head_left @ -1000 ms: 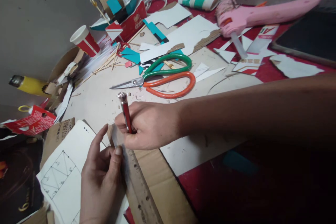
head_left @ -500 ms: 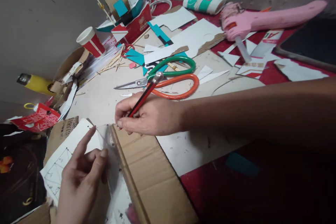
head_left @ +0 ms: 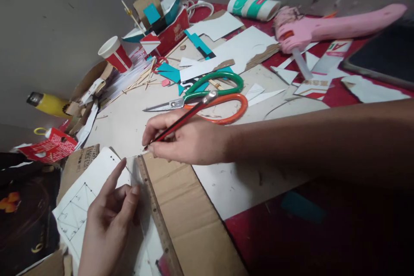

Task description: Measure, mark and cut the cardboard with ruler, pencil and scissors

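Note:
My right hand (head_left: pixel 184 138) grips a red-and-black pencil (head_left: pixel 181 120) with a metal cap, its tip down at the far corner of a brown cardboard sheet (head_left: pixel 187 215). A clear ruler (head_left: pixel 152 207) lies along the cardboard's left edge. My left hand (head_left: pixel 108 224) presses its fingers on the ruler and on the white paper with drawn lines (head_left: pixel 82 198) beside it.
Green-and-orange scissors (head_left: pixel 213 95) lie just beyond my right hand. A pink glue gun (head_left: pixel 323 28), a red paper cup (head_left: pixel 115 54), a red box holding a paper boat (head_left: pixel 161 17), thin sticks, a yellow tube (head_left: pixel 45 103) and several paper scraps cover the table. A dark tablet (head_left: pixel 381 51) sits far right.
The pencil has tilted from upright to slanted, with its tip now at the cardboard corner. My left hand slid back along the ruler, and the ruler shifted to the cardboard's left edge.

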Available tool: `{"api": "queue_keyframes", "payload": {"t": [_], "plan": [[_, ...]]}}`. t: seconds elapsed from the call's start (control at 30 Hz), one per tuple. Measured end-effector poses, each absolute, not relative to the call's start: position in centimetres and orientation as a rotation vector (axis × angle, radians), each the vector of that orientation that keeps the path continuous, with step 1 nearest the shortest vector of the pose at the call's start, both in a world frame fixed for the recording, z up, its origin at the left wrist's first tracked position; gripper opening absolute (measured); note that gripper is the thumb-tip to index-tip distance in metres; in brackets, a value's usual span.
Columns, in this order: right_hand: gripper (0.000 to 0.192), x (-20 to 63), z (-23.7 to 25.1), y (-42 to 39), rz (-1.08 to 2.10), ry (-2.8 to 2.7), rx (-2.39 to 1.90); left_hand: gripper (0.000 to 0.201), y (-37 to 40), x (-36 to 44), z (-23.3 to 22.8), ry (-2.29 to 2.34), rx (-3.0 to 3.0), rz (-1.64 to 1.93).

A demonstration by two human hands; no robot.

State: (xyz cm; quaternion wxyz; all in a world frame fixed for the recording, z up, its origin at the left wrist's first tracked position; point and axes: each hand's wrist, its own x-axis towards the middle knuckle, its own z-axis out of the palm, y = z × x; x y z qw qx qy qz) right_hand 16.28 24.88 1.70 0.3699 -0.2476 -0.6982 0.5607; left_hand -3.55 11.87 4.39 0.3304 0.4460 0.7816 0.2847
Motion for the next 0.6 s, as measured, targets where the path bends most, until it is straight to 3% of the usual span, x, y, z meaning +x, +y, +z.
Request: {"api": "queue_keyframes", "payload": {"t": [0.6], "plan": [[0.012, 16.22, 1.73, 24.75, 1.468, -1.710, -0.699, 0.071, 11.68, -3.78, 4.26, 2.015, 1.158, 0.739]]}}
